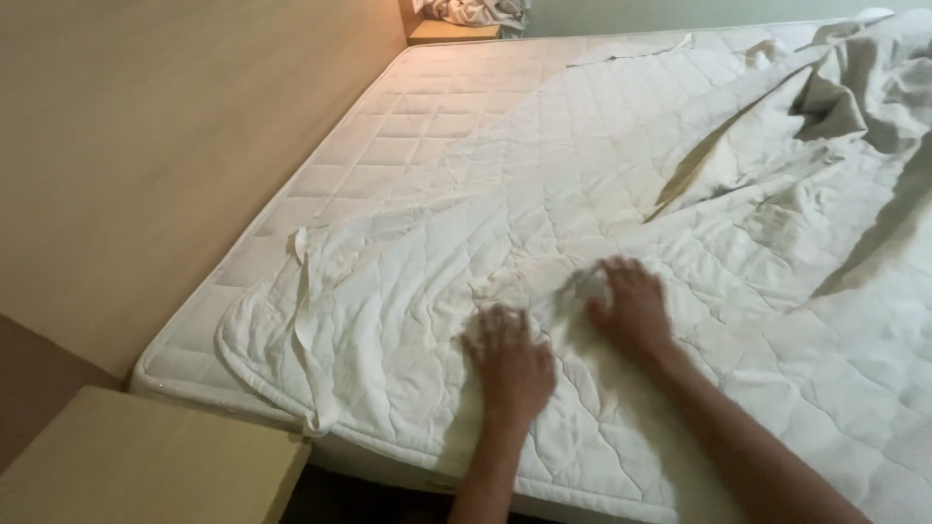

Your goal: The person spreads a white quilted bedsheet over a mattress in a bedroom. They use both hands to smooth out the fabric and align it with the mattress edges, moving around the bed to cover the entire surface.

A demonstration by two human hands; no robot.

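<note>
A white quilted mattress pad (602,194) lies loosely over a bare mattress (408,107), rumpled and folded at the right. Its near-left corner (282,330) with an elastic strap lies short of the mattress corner. My left hand (510,364) rests palm down on the pad near the front edge, fingers spread. My right hand (631,301) is just to its right and slightly farther in, flat on the pad with fingers apart. Both hands are slightly blurred. Neither holds anything that I can see.
A beige wall (146,146) runs along the bed's left side. A light wooden bedside table (146,456) stands at the near left corner. Another small table with crumpled white cloth (476,12) sits at the far end.
</note>
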